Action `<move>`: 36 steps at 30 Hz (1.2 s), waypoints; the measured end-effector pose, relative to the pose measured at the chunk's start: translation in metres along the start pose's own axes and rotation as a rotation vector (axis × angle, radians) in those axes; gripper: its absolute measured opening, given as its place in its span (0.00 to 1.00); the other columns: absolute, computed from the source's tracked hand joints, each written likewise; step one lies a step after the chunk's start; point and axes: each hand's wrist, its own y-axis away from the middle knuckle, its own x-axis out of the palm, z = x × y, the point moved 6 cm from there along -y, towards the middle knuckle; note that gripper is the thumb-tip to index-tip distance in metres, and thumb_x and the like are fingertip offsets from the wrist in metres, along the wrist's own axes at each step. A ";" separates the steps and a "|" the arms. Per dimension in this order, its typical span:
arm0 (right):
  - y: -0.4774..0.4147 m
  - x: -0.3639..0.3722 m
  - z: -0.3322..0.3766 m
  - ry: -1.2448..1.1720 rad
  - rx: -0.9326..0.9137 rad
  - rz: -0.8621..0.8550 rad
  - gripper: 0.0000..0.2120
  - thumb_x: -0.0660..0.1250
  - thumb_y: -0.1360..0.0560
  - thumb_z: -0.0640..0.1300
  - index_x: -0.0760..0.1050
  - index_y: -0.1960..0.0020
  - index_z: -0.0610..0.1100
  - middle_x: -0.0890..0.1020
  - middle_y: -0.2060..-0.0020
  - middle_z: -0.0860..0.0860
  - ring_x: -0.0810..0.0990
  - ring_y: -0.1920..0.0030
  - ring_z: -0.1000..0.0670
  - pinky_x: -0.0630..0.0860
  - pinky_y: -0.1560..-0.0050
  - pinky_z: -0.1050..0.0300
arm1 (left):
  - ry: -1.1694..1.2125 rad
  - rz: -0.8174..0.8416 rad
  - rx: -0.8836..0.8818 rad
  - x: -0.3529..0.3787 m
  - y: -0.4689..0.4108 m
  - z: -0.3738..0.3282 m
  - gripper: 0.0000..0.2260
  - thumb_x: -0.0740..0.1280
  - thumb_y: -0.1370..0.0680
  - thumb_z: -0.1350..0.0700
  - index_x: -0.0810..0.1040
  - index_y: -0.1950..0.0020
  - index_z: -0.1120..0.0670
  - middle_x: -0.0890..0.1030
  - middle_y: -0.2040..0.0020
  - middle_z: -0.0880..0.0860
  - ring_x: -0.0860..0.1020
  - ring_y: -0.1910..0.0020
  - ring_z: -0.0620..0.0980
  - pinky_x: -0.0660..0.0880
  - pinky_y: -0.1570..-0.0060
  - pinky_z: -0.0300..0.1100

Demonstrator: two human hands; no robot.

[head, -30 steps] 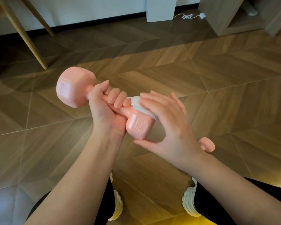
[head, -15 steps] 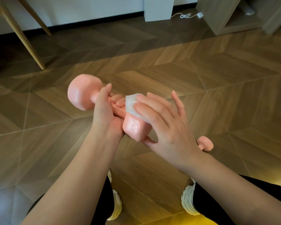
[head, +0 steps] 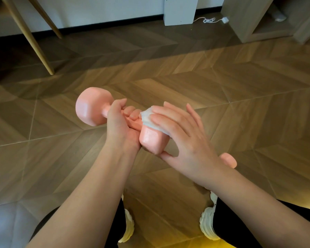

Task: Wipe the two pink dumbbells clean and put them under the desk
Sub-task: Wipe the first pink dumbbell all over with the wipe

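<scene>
My left hand grips the handle of a pink dumbbell, held in the air over the wooden floor with its far head pointing left. My right hand presses a white wipe onto the top of the near head with straight fingers, its thumb touching that head's underside. The second pink dumbbell lies on the floor behind my right wrist, only one end showing.
Slanted wooden desk legs stand at the far left by the wall. A white box and a white cable sit at the back, a wooden cabinet at the back right. My shoes are below.
My left hand has turned the dumbbell, so its printed faces no longer show. My right hand has slid the wipe over the top of the near head.
</scene>
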 end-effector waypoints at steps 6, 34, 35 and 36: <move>0.000 0.004 -0.015 -0.093 0.255 0.223 0.45 0.78 0.37 0.60 0.61 0.26 0.55 0.68 0.28 0.59 0.58 0.23 0.57 0.46 0.22 0.41 | -0.022 0.010 0.065 0.001 0.000 0.001 0.19 0.60 0.21 0.59 0.58 0.70 0.51 0.58 0.78 0.48 0.59 0.82 0.46 0.63 0.79 0.34; 0.004 0.007 -0.011 -0.050 0.207 0.126 0.43 0.81 0.38 0.53 0.65 0.28 0.52 0.71 0.30 0.57 0.65 0.26 0.54 0.54 0.24 0.40 | -0.041 0.083 0.075 0.006 -0.005 0.002 0.18 0.59 0.22 0.60 0.59 0.70 0.51 0.59 0.78 0.46 0.59 0.81 0.44 0.63 0.78 0.36; 0.004 0.008 -0.016 -0.069 0.270 0.154 0.45 0.81 0.39 0.55 0.64 0.28 0.54 0.72 0.32 0.60 0.66 0.28 0.57 0.56 0.25 0.41 | -0.033 0.088 0.068 0.006 -0.004 0.003 0.19 0.59 0.22 0.60 0.59 0.71 0.52 0.59 0.78 0.47 0.59 0.81 0.45 0.63 0.78 0.36; 0.004 0.008 -0.019 -0.100 0.329 0.170 0.46 0.82 0.41 0.56 0.64 0.28 0.55 0.72 0.36 0.64 0.67 0.33 0.61 0.59 0.27 0.44 | -0.030 0.093 0.066 0.006 -0.004 0.004 0.18 0.59 0.22 0.60 0.59 0.71 0.52 0.59 0.78 0.47 0.59 0.81 0.45 0.63 0.78 0.36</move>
